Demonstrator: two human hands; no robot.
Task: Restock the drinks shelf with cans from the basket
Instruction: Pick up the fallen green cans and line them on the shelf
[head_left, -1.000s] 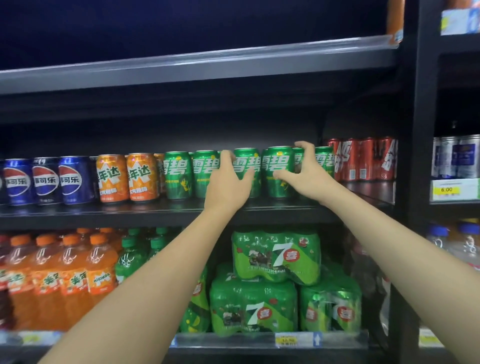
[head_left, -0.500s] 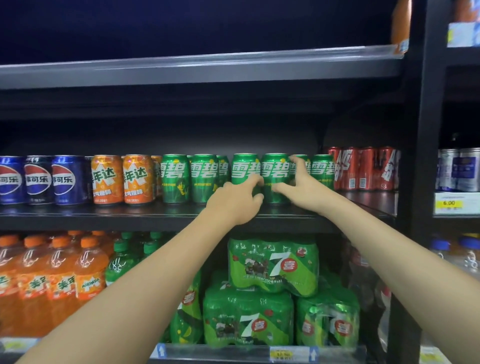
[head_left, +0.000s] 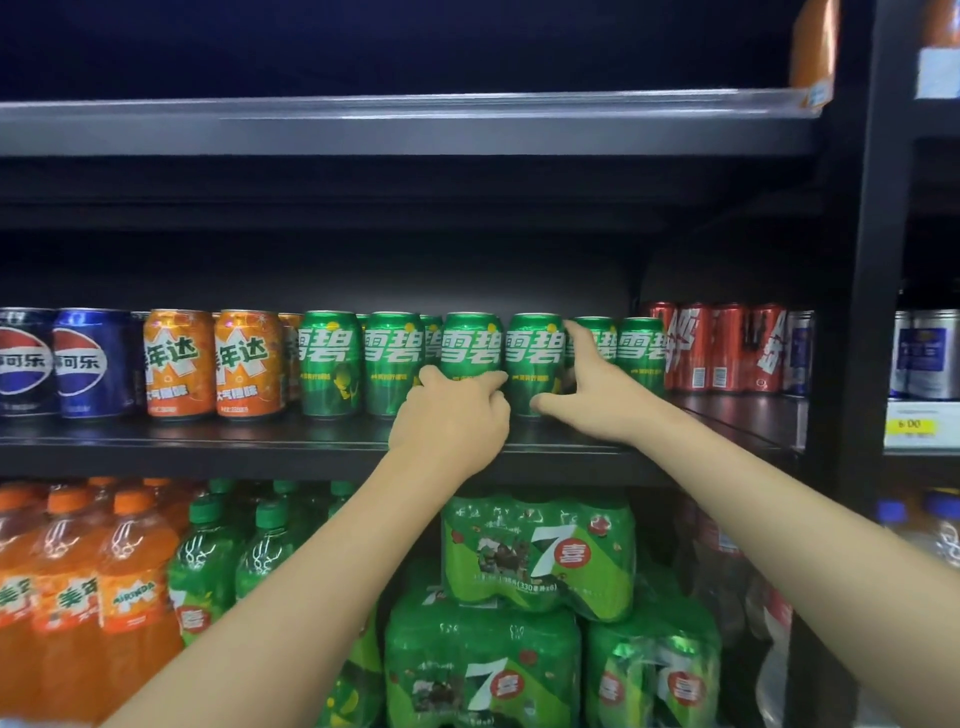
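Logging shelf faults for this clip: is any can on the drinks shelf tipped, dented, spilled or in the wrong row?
Nothing stands out. The green Sprite cans stand upright with labels forward, between the orange Mirinda cans and the red cans. The left hand and right hand each grip a front Sprite can. No spill shows.

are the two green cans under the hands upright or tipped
Upright: both green cans stand level on the shelf, tops up, labels straight.

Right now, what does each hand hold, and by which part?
Left hand grips one green can low down; right hand grips the neighbouring can by its side.
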